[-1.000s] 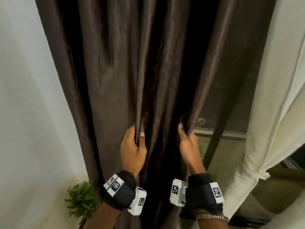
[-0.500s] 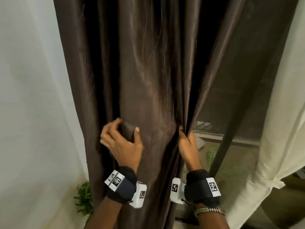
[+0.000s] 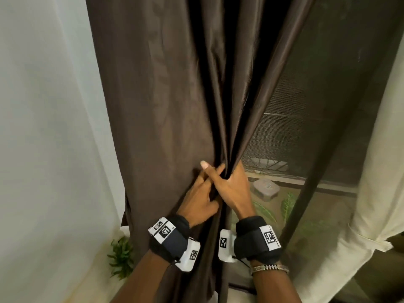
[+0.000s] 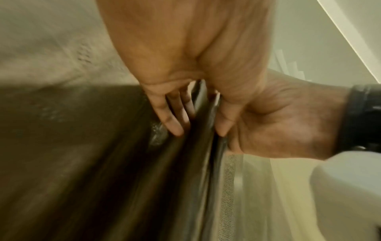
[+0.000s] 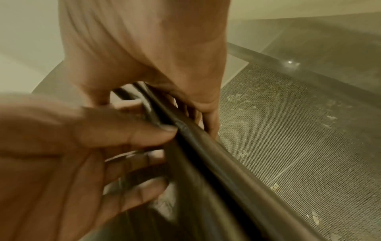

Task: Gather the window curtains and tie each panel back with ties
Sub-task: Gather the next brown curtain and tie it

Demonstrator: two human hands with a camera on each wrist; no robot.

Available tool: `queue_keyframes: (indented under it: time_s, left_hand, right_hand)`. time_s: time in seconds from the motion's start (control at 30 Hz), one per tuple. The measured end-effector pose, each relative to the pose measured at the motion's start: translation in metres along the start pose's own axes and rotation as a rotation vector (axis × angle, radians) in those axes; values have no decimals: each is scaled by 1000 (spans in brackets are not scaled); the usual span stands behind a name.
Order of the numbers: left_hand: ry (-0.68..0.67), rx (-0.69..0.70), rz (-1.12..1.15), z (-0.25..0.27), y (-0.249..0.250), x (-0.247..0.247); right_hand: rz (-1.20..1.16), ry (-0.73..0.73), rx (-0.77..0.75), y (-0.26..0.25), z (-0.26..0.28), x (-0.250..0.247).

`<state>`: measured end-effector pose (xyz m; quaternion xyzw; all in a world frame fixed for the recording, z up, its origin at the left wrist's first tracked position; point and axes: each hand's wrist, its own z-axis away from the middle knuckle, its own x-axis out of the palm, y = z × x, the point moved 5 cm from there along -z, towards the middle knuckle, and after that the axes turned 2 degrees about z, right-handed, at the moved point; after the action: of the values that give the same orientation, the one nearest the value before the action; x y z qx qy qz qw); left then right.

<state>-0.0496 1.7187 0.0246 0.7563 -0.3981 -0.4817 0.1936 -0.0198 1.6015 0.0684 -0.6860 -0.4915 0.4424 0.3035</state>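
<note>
A dark brown curtain [image 3: 166, 110] hangs in the middle of the head view, its folds drawn together at hand height. My right hand [image 3: 227, 178] grips the bunched folds at the panel's right edge, thumb stretched up and left across the cloth. My left hand [image 3: 203, 184] lies right against it from the left. In the left wrist view the folds [image 4: 202, 130] run between my left fingers [image 4: 173, 124] and thumb. The right wrist view shows the folds [image 5: 195, 143] held in my right hand, with the left thumb [image 5: 144, 133] pressed on them. No tie for this panel is visible.
A cream curtain [image 3: 393, 149] hangs at the right, held back by a cream tie [image 3: 369, 237]. Pale sheer fabric [image 3: 43, 127] fills the left. Behind the brown panel is a window mesh [image 3: 317, 106]. A small green plant [image 3: 121, 256] stands low on the left.
My left hand has swept right from the left pleats, bringing folds with it, and now meets my right hand. The curtain is bunched narrower, uncovering more window at the right.
</note>
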Motion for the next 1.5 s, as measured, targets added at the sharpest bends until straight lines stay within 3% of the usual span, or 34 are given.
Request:
queue_keyframes:
  time_s: [0.03, 0.1, 0.17, 0.27, 0.3, 0.33, 0.4, 0.47, 0.63, 0.7, 0.83, 0.93, 1.0, 1.07, 1.13, 1.2, 1.33, 1.4, 1.5]
  left_hand:
    - [-47, 41, 16, 2, 0, -2]
    - [96, 123, -11, 9, 1, -22]
    - [451, 138, -146, 23, 0, -58]
    - [1037, 6, -314, 48, -4, -108]
    - [1131, -58, -303, 52, -9, -119]
    - [1130, -128, -240, 51, -17, -128]
    - [991, -283, 20, 39, -41, -131]
    - [872, -338, 93, 29, -54, -124]
    - [777, -226, 3, 18, -36, -97]
    - [669, -189, 40, 14, -22, -82]
    - [460, 35, 11, 6, 16, -47]
    - [247, 66, 161, -2, 28, -35]
    - [134, 75, 307, -4, 26, -40]
    - [208, 32, 379, -2, 13, -52]
    - [404, -83, 381, 3, -11, -69]
    - [467, -203, 398, 7, -29, -74]
    - [61, -307, 606, 4, -24, -45]
    - [-133, -303, 563, -2, -13, -33]
    - [-287, -327, 448, -6, -4, -24]
  right_hand:
    - [28, 15, -3, 3, -3, 3]
    - [-19, 47, 36, 12, -10, 4]
    - [-50, 64, 67, 19, -13, 1]
    - [-84, 78, 86, 24, -12, -8]
    - [-101, 86, 93, 26, -10, -11]
    - [-115, 90, 98, 26, -8, -13]
    - [-127, 84, 102, 25, -6, -13]
    - [-122, 80, 102, 21, -5, -14]
    - [-159, 36, 102, 17, -6, -5]
    - [-194, 29, 120, 17, -7, 2]
    - [-295, -14, 94, 0, -11, 18]
    - [-268, -113, 83, -17, -16, 25]
    - [-212, -58, 25, -22, -23, 20]
    - [-210, -2, 22, -20, -30, 10]
    - [-210, -31, 64, -10, -33, 4]
    - [-210, -92, 97, -3, -32, 0]
    - [-153, -233, 18, 1, -16, 4]
    - [-124, -312, -57, 5, -4, 7]
    - [-24, -401, -86, 31, 9, 12]
